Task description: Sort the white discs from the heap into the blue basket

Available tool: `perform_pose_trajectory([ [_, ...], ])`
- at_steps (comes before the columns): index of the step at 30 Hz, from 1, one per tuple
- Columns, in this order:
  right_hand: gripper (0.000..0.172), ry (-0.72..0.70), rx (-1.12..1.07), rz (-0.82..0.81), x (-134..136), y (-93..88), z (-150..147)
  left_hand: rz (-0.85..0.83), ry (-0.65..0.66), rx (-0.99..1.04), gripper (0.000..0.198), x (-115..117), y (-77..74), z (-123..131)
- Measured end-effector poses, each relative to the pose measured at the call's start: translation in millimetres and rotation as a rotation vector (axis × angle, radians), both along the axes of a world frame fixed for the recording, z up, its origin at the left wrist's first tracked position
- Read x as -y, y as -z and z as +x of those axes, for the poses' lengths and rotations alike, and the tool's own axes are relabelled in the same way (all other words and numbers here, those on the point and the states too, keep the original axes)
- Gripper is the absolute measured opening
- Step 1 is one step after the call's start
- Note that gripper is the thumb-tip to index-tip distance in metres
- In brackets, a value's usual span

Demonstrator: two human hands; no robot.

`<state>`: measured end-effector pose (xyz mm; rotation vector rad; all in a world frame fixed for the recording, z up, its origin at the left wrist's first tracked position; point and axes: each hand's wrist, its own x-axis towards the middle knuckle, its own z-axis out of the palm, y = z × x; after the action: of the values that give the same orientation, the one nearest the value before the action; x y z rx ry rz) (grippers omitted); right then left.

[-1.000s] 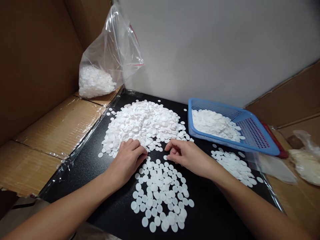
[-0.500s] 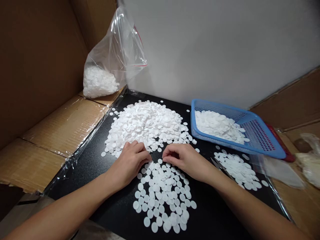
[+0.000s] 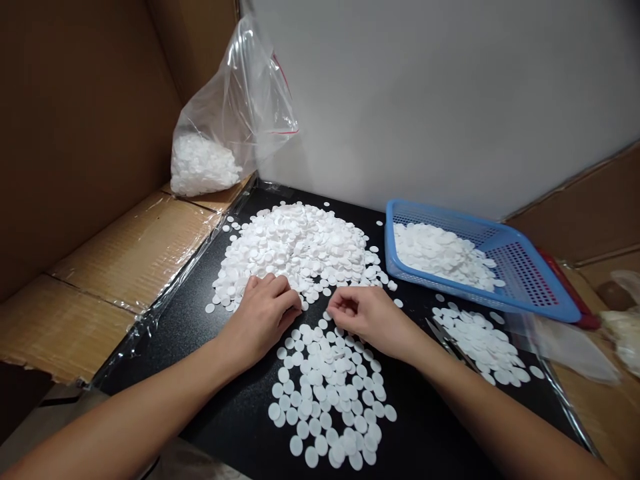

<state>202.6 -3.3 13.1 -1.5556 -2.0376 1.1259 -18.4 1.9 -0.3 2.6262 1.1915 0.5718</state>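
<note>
My left hand (image 3: 267,313) rests at the front edge of a big heap of thin white round discs (image 3: 305,243). Its fingers are curled together, and what they hold, if anything, is hidden. Opposite it, my right hand (image 3: 367,317) has thumb and fingertips pinched at a small white disc (image 3: 327,315). A spread of similar discs (image 3: 315,407) lies in front of both hands on the black tabletop (image 3: 230,427), many overlapping. Between the hands a narrow dark strip of table separates heap and spread.
At the right, a blue mesh basket (image 3: 475,293) holds more discs. Scissors (image 3: 450,343) lie beside a smaller pile of discs (image 3: 480,340) near my right forearm. A clear plastic bag of white pieces (image 3: 203,167) stands at the back left on cardboard (image 3: 130,250).
The view has shifted slightly. My right fingertips have lifted a little from the upper edge of the spread. My left hand stays at the heap's edge, its fingers still curled.
</note>
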Motion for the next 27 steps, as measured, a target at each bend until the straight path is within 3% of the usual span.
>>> perform_pose_trajectory([
  [2,0.018,-0.014,0.032,-0.111,0,-3.6,3,-0.017,-0.003,0.011,0.007,1,-0.1,-1],
  [3,0.019,-0.027,0.061,-0.081,0,-4.0,4,-0.026,-0.009,0.014,0.006,1,-0.2,-1],
  [7,0.003,-0.089,0.096,0.295,-3,3.5,0,-0.034,-0.032,-0.015,0.008,0,-0.1,-1],
  [12,0.013,-0.285,0.152,0.605,-8,16.1,-9,0.044,-0.035,-0.075,0.004,-2,1.2,1],
  [15,0.02,-0.361,0.212,0.693,-8,16.8,-6,0.073,-0.013,-0.073,0.006,-1,0.7,0],
  [21,0.013,-0.39,0.137,0.51,-5,9.4,11,0.075,0.051,-0.038,0.012,5,-3.5,-4],
  [27,0.01,-0.15,0.019,0.109,-6,-6.5,15,0.077,0.089,-0.009,0.017,6,-5.4,-8],
])
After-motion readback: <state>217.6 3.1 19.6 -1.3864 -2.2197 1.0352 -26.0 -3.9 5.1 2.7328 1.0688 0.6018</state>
